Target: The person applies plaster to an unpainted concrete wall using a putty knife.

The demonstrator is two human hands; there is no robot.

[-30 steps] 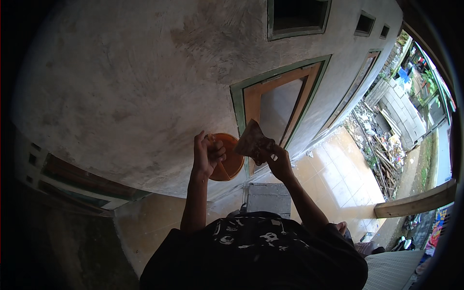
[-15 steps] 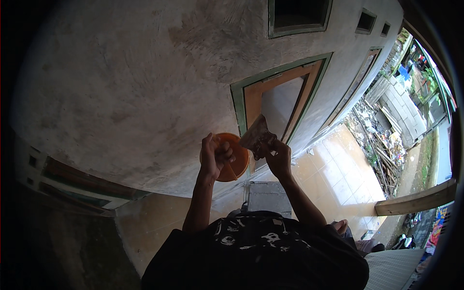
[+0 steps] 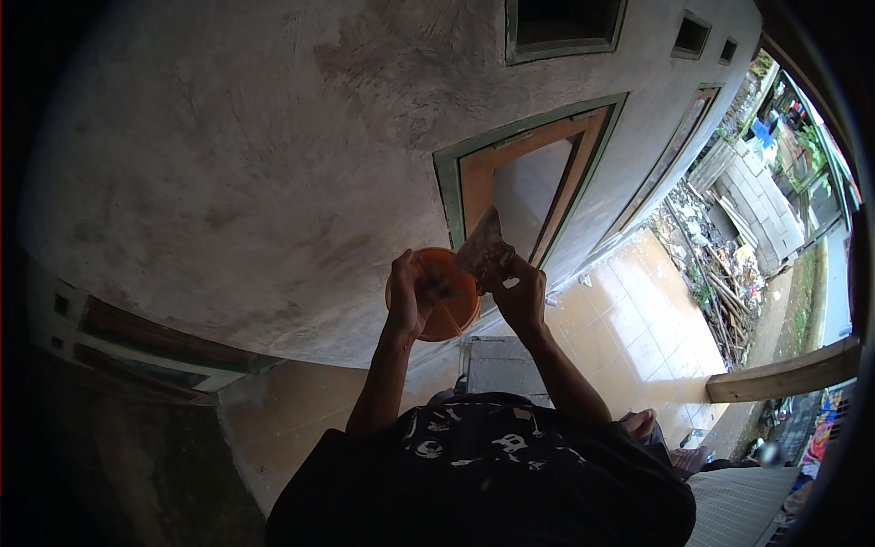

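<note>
An orange bucket (image 3: 444,324) hangs in front of the wall. My left hand (image 3: 410,296) is closed on it at its left side, the fingers reaching over the opening and smeared by motion. A thin handle runs across the bucket's mouth. Just to the right, my right hand (image 3: 521,296) is closed round a scraper (image 3: 485,248) with a broad, flat, roughly triangular blade. Dark wet-looking material coats part of it, near my fingers. The scraper's blade is at the bucket's right rim; whether they touch I cannot tell. The bucket's contents are hard to make out.
A patchy grey plastered wall (image 3: 246,182) rises ahead, with a green-framed window (image 3: 538,191) in it. Below stands a grey block (image 3: 506,369) on the tiled floor (image 3: 629,328). A wooden beam (image 3: 784,376) is at the right, beyond which lies a heap of debris (image 3: 720,264).
The bucket and my left hand have shifted slightly right. The scraper has moved a little and its blade now stands more steeply. My left fingers have moved over the bucket's mouth.
</note>
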